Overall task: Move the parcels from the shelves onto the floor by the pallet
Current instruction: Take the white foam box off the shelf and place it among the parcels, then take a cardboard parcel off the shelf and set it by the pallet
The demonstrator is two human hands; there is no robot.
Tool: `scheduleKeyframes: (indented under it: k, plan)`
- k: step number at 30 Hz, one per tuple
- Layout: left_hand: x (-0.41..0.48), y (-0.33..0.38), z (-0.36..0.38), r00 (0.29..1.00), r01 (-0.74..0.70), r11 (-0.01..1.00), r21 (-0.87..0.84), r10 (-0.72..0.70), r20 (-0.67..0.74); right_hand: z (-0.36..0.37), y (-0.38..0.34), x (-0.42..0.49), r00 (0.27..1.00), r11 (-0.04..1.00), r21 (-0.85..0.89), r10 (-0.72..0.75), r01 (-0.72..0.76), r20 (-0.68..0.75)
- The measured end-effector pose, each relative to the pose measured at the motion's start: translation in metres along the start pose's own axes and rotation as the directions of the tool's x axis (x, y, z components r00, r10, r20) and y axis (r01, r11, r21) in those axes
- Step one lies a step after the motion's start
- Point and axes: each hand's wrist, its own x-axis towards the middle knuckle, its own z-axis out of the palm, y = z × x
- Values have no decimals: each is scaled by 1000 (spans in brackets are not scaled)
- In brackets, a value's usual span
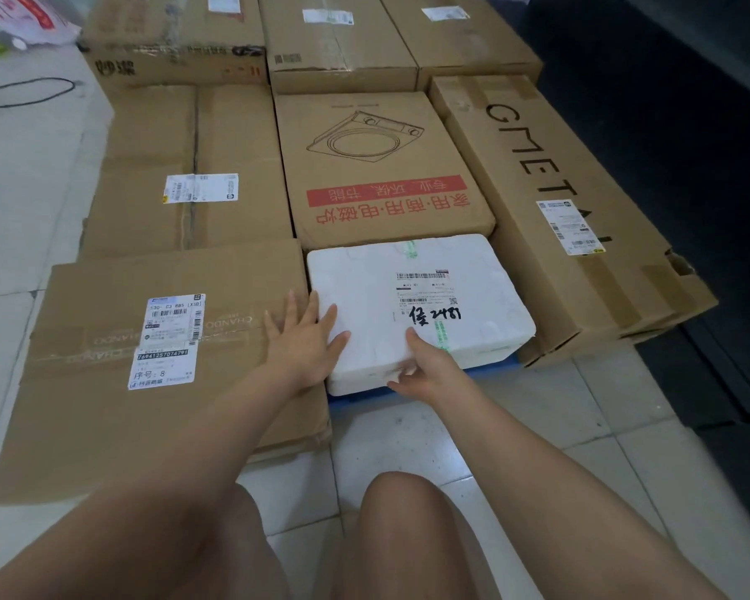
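A white foam parcel (pixel 416 305) with a shipping label and black handwriting lies on the blue pallet (pixel 486 369), whose edge shows under it. My left hand (pixel 306 335) lies flat with spread fingers across the parcel's left edge and the neighbouring flat cardboard box (pixel 148 361). My right hand (pixel 425 370) grips the parcel's near edge, thumb on top and fingers curled under the front.
Cardboard boxes surround the foam parcel: an induction-cooker box (pixel 382 166) behind it, a long box (pixel 550 201) to the right, a taped box (pixel 191 175) at back left, more beyond. White tiled floor (pixel 408 435) lies in front. My knees are below.
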Motion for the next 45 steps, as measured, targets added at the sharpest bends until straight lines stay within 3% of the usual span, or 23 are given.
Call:
scheduleKeyframes:
  k: [4,7,12,16,21,24,29,31,33,35,39,43,45]
  plan:
    - [9,-1,1,999,-38,971,236,33,25,-6,5,7,1000,981,-196,-1,3,7]
    - [15,-1,8,998,-58,935,350,49,34,-12,13,20,1000,972,-233,14,-13,0]
    - [14,0,0,994,-66,961,268,41,98,-11,9,14,996,972,-219,91,-89,1]
    - [2,3,-66,988,-65,988,142,44,148,-4,-40,-51,984,963,-210,154,-171,-94]
    - [-22,42,-212,993,-102,993,62,98,70,12,-145,-166,984,862,-506,-106,20,-142]
    - [-52,87,-313,987,-160,986,51,157,44,23,-214,-249,951,771,-629,-259,99,-168]
    - [-95,168,-474,956,-292,952,95,292,8,34,-331,-411,877,566,-795,-470,218,-94]
    - [-110,207,-537,940,-337,932,134,341,-10,31,-377,-475,861,589,-777,-493,222,-127]
    - [-121,253,-595,911,-386,907,170,404,-82,17,-423,-534,817,643,-705,-554,298,-160]
    - [-134,303,-638,865,-441,877,191,472,-171,-6,-458,-585,761,633,-673,-629,383,-159]
    - [-160,413,-681,750,-557,797,232,603,-270,-75,-506,-669,662,545,-728,-730,415,-169]
    - [-197,526,-681,656,-661,696,283,718,-232,-161,-527,-737,558,429,-842,-806,325,-195]
    - [-215,577,-671,610,-701,641,312,766,-203,-210,-531,-760,535,444,-849,-809,287,-243]
